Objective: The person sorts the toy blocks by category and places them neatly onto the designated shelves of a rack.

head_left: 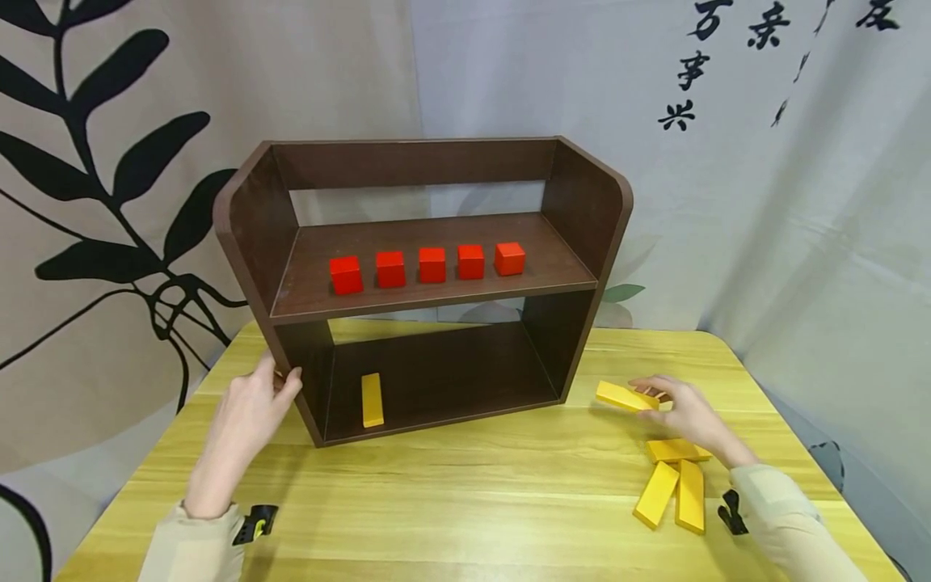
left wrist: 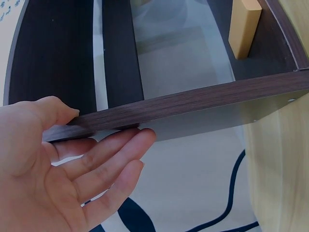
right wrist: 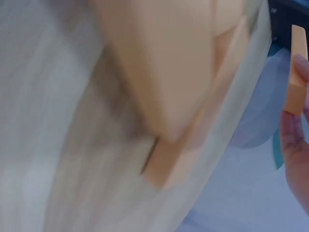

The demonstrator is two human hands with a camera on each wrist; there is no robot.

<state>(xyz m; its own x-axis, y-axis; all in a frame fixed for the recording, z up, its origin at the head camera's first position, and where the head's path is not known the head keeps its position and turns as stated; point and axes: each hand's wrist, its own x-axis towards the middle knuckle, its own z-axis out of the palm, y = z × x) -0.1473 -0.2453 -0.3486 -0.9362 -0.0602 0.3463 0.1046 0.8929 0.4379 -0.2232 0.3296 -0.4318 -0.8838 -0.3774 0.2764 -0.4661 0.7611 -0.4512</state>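
Note:
A dark brown two-tier shelf [head_left: 436, 305] stands on the table. My left hand [head_left: 250, 416] holds the front edge of its left side panel; in the left wrist view the thumb lies on the inner face and the fingers on the outer face of the panel [left wrist: 193, 102]. On the right, my right hand [head_left: 680, 411] pinches a yellow block [head_left: 621, 396] between thumb and fingers, above the table. One yellow block [head_left: 372, 400] stands upright on the lower tier, towards the left. Several red cubes [head_left: 432, 265] sit in a spaced row on the upper tier.
Loose yellow blocks [head_left: 689, 495] lie piled on the wooden table [head_left: 465, 501] below my right hand, some leaning on one another. A patterned curtain [head_left: 822, 202] hangs behind the table. The right wrist view shows the pile close up and blurred.

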